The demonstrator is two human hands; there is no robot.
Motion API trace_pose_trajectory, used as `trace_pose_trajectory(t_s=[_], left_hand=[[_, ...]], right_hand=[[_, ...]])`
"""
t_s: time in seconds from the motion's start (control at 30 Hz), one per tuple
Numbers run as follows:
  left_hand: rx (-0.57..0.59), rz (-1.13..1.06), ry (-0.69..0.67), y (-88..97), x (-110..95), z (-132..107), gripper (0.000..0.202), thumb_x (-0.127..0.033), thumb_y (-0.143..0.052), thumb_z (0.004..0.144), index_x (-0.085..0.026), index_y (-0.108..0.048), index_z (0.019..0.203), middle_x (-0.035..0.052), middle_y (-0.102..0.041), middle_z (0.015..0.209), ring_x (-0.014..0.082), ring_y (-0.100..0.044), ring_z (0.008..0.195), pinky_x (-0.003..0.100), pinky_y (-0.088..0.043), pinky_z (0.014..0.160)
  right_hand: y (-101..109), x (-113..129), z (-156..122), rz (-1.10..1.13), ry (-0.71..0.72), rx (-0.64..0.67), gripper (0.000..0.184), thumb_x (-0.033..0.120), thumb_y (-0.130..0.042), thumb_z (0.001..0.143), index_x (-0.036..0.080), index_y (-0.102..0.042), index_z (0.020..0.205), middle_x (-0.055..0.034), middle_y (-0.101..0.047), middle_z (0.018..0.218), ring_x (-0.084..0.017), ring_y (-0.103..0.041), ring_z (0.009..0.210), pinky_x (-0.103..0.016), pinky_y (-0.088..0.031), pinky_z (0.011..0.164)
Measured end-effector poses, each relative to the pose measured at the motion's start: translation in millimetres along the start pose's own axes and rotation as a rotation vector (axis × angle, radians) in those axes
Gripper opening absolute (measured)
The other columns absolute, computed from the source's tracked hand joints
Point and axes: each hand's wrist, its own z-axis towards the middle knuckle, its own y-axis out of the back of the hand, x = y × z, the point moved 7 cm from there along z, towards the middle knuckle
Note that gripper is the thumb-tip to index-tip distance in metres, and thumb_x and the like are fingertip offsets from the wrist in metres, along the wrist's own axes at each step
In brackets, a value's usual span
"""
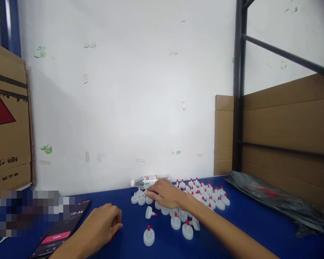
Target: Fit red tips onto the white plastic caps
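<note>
My right hand (166,192) reaches over a group of white nozzle caps, its thumb and fingertips closed at a white nozzle cap (149,199) without a red tip. Beside it stand other white caps with bare spouts (135,198). Many more white caps with red tips (220,203) spread to the right, partly hidden by my right forearm. One red-tipped cap (149,213) lies on its side, and another (149,236) stands upright nearer me. To the left, my left hand (105,220) rests low with curled fingers; a bit of red shows below its thumb.
A clear plastic bottle (151,181) lies against the wall behind the caps. At left are a phone (62,230) with a lit screen and a cardboard box (9,126). Grey plastic bags (272,201) lie at right by a black metal frame (238,90).
</note>
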Motion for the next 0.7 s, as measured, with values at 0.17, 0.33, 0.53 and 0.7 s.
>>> trace_pose_trajectory(t_s=[0.17,0.33,0.53,0.7], left_hand=[[-0.004,-0.007,-0.011,-1.3,0.8,-0.1,0.013,-0.023,-0.057,0.083,-0.024,-0.069,0.078,0.0045,-0.076,0.085,0.0264,-0.068,0.086,0.032,-0.036,0.071],[-0.016,-0.023,-0.018,2.5,-0.9,-0.4,0.014,-0.029,-0.056,0.086,-0.024,-0.069,0.081,0.0048,-0.075,0.085,0.0273,-0.067,0.089,0.032,-0.037,0.073],[0.035,-0.052,-0.001,-7.8,5.2,-1.6,0.010,-0.023,-0.059,0.082,-0.025,-0.069,0.081,0.0026,-0.076,0.083,0.0264,-0.067,0.089,0.031,-0.036,0.072],[0.001,-0.043,-0.038,-10.5,1.4,-0.5,0.014,-0.022,-0.055,0.085,-0.024,-0.068,0.082,0.0046,-0.073,0.088,0.0253,-0.066,0.085,0.031,-0.038,0.071]], right_hand=[[-8.7,5.4,-1.2,0.021,0.028,0.041,0.052,0.043,-0.034,0.107,0.018,-0.073,0.085,-0.0050,-0.075,0.082,-0.022,-0.068,0.085,-0.041,-0.044,0.095],[1.8,-0.8,1.6,0.048,-0.014,-0.073,0.046,0.057,-0.053,0.098,0.019,-0.070,0.120,-0.0095,-0.075,0.111,-0.026,-0.067,0.105,-0.043,-0.040,0.104],[11.9,13.4,0.9,0.030,-0.019,-0.154,0.033,0.046,-0.060,0.097,0.022,-0.068,0.118,-0.0081,-0.072,0.112,-0.024,-0.068,0.097,-0.038,-0.047,0.092],[12.4,31.6,-0.3,0.013,0.090,-0.104,0.024,0.036,-0.055,0.101,0.024,-0.065,0.120,-0.0058,-0.071,0.112,-0.021,-0.068,0.095,-0.032,-0.050,0.083]])
